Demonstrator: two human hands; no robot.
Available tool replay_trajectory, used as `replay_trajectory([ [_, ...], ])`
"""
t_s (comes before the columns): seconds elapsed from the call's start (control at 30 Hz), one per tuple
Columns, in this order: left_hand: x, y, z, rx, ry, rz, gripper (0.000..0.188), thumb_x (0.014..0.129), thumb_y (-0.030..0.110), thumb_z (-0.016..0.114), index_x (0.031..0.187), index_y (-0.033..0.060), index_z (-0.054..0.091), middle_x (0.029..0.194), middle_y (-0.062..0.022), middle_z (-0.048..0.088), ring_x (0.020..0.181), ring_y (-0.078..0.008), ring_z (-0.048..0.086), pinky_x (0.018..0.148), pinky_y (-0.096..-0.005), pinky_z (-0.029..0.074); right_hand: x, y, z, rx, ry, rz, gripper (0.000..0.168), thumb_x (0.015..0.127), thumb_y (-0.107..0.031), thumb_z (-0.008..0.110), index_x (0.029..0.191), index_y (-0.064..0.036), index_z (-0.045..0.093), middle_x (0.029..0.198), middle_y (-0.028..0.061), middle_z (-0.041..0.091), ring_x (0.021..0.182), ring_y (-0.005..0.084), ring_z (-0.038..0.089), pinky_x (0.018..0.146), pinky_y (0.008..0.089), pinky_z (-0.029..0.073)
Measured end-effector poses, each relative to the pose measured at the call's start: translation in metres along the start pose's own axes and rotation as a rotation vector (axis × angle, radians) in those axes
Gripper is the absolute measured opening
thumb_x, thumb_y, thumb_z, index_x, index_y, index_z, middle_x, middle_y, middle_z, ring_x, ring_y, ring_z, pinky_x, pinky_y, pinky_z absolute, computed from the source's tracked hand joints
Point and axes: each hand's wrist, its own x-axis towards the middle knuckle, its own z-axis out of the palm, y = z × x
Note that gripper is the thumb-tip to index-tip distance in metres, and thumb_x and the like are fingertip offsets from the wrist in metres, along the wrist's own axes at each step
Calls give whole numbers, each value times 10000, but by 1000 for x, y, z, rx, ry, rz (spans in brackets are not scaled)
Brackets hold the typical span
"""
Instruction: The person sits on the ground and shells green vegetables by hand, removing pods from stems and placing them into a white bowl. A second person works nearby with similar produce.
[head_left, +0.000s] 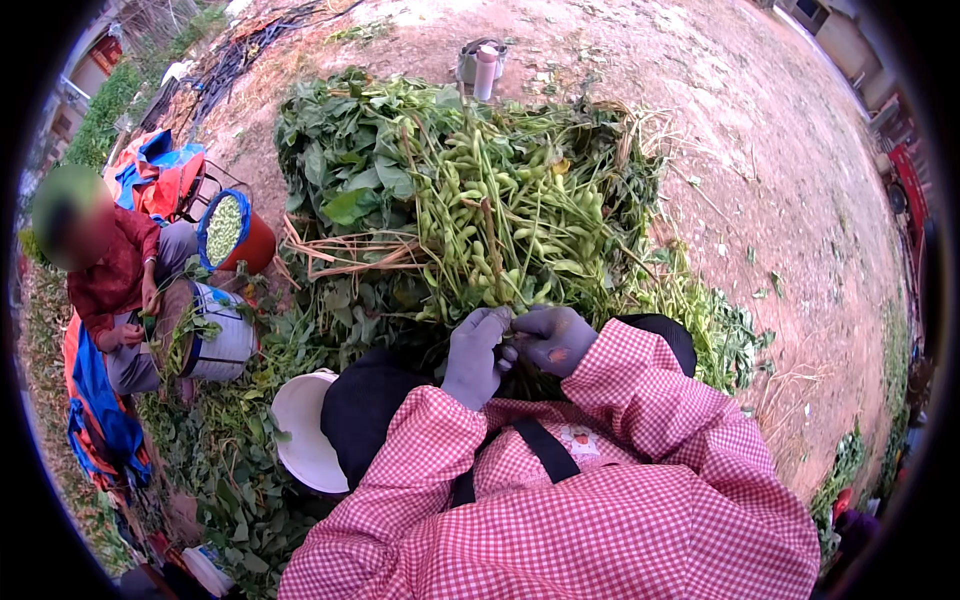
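Note:
My left hand (478, 352), in a grey glove, has its fingers closed at the lower end of a heap of soybean plants (517, 202) with many green pods. Close beside it, my right hand (553, 339), gloved alike with an orange-brown mark on the back, brings its fingertips almost against the left ones. Something small and green, perhaps a pod or stem, shows between the two hands; which hand grips it is unclear. Left of my dark-clad knee stands a white bucket (309, 431), mostly empty where its inside shows.
At the left a seated person (124, 277) handles stems over an upturned-looking pail (219, 330). Beyond is a red bucket (251, 236) of shelled green beans. A pink bottle (485, 73) and a bag (468, 64) stand past the heap. Leafy plants (232, 465) cover ground at left.

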Motion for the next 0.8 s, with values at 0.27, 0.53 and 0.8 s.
replay_trajectory([
  [0.27,6,-4,-6,-53,-18,-12,84,874,168,601,903,94,575,727,4,554,543,-99,506,478,-231,394,3,13,8,-244,136,-121,220,754,-24,589,962,-25,659,824,178,594,771,333,593,695,376,477],
  [0.53,6,-2,-6,-43,-92,-3,108,900,146,555,978,79,589,795,8,573,613,-99,529,519,-231,410,0,-2,-1,193,131,165,302,793,-99,599,1041,71,623,913,160,649,831,224,637,742,319,499],
  [0.8,7,-2,-6,94,-251,1,181,935,141,500,1054,35,586,786,30,549,607,-57,484,512,-193,359,-4,8,9,400,357,96,393,868,-83,596,1222,74,528,1023,125,656,890,141,615,784,228,489],
])
